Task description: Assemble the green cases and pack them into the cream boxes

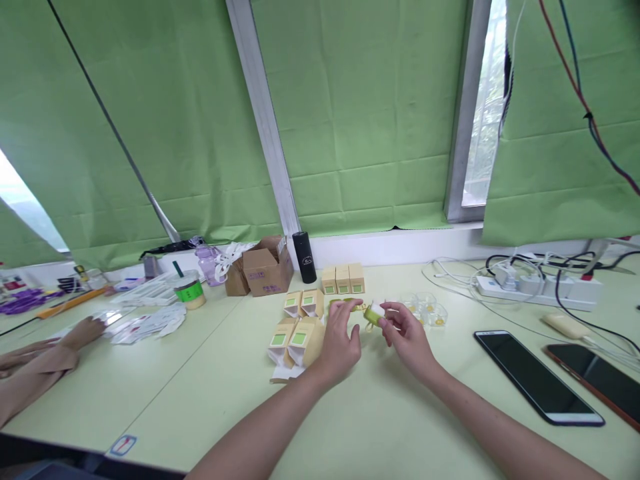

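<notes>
Between the thumb and fingers of my right hand (407, 337) is a small green-and-white item (374, 313) with a thin yellowish loop; its exact kind is unclear. My left hand (341, 341) hovers just left of it, fingers stretched and thumb apart, holding nothing that I can see. Behind the left fingertips lies another green piece (356, 304), partly hidden. Small kraft boxes with green labels (300, 338) stand beside my left hand, their white flaps folded out toward me. Past my right hand sit several clear round cups (426, 301) with yellow bits inside.
Three closed small boxes (343, 279) stand at the back, near a black bottle (305, 257) and a brown carton (267, 268). Phones (537, 377) and a cabled power strip (540, 292) lie right. Another person's hands (83, 333) and a drink cup (189, 291) are left.
</notes>
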Motion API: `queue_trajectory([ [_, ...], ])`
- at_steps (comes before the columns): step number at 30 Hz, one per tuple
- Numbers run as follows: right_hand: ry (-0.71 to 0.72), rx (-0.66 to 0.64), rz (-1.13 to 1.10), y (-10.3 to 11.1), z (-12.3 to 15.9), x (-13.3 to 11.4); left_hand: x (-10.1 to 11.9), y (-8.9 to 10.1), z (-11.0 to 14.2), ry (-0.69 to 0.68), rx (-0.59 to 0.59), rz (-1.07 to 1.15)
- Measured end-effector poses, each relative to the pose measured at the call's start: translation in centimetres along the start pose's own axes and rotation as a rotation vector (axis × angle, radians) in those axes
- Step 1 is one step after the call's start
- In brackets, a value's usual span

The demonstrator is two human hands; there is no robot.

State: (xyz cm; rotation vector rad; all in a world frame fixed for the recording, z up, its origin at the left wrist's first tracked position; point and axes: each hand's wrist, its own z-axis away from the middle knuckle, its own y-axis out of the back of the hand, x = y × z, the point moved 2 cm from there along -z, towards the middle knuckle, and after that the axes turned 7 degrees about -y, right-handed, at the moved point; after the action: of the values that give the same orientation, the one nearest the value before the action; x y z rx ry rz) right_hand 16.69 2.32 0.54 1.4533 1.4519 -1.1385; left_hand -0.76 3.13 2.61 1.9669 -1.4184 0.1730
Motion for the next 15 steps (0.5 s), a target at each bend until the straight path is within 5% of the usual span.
queue_trajectory([
  [6,-0.075,-0.030,-0.119,-0.3,0.0,0.3,1.1,-0.1,0.1,-0.214,-0.096,-0.213],
  [15,-0.112,-0.033,-0.095,-0.5,0.3,-0.1,1.2,-0.2,0.1,-0.286,-0.143,-0.369],
])
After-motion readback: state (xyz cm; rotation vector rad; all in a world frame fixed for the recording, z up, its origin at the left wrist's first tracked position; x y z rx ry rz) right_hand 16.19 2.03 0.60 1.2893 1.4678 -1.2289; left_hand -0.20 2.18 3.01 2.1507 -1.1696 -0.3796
